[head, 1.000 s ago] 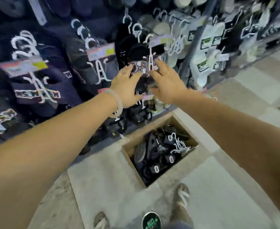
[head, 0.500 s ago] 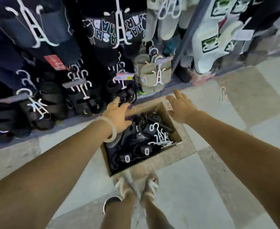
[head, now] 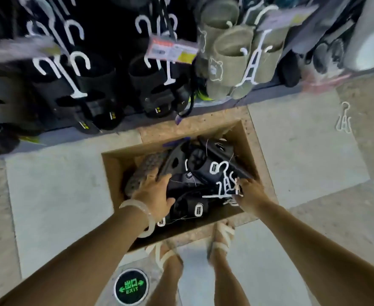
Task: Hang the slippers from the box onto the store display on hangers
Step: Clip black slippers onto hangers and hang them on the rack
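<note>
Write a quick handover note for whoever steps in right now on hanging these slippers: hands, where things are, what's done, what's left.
Left hand: down in the cardboard box, resting on the black slippers; whether it grips one cannot be told.
Right hand: at the white hangers lying on the slippers in the box, fingers touching them; grip unclear.
Done: black and beige pairs already hang on the store display.
Left: the box holds a pile of slippers; each pair needs a hanger and a place on the display. One spare hanger lies on the floor to the right.
</note>
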A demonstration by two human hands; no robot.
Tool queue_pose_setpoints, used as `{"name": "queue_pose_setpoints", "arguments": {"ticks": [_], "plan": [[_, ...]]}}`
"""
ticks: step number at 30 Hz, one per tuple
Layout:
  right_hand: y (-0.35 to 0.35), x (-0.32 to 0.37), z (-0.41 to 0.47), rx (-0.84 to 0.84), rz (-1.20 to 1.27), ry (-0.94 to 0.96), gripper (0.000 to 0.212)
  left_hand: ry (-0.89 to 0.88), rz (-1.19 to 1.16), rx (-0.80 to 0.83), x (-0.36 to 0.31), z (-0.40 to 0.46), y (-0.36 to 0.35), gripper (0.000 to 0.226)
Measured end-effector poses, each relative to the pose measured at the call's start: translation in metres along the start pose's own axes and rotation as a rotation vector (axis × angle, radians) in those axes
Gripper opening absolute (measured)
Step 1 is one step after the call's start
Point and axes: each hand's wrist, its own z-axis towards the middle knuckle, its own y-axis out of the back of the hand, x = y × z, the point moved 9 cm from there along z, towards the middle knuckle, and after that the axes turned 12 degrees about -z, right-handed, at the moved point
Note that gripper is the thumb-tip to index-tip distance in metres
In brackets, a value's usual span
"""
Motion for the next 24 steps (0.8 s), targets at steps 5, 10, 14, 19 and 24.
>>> {"name": "queue_pose_setpoints", "arguments": {"ticks": [5, 10, 14, 19, 24], "plan": [[-0.055, 0.006, 0.086, 0.023, 0.088, 0.017, 0.053, 0.094, -0.057, 0.023, 0.048, 0.081, -0.071, 0.068], [-0.080, -0.009, 0.151, -0.072, 0.225, -0.079, 0.041, 0.188, -0.097, -0.057, 0.069, 0.146, -0.115, 0.069], [-0.100, -0.020, 0.182, -0.090, 0.352, -0.159, 0.040, 0.157, -0.157, -0.115, 0.061, 0.179, -0.135, 0.065], [-0.101, -0.023, 0.195, -0.143, 0.620, -0.165, 0.013, 0.064, -0.264, -0.153, 0.021, 0.196, -0.153, 0.063], [-0.065, -0.023, 0.164, -0.225, 0.838, 0.054, 0.011, 0.040, -0.351, -0.230, -0.008, 0.208, -0.143, 0.061]]}}
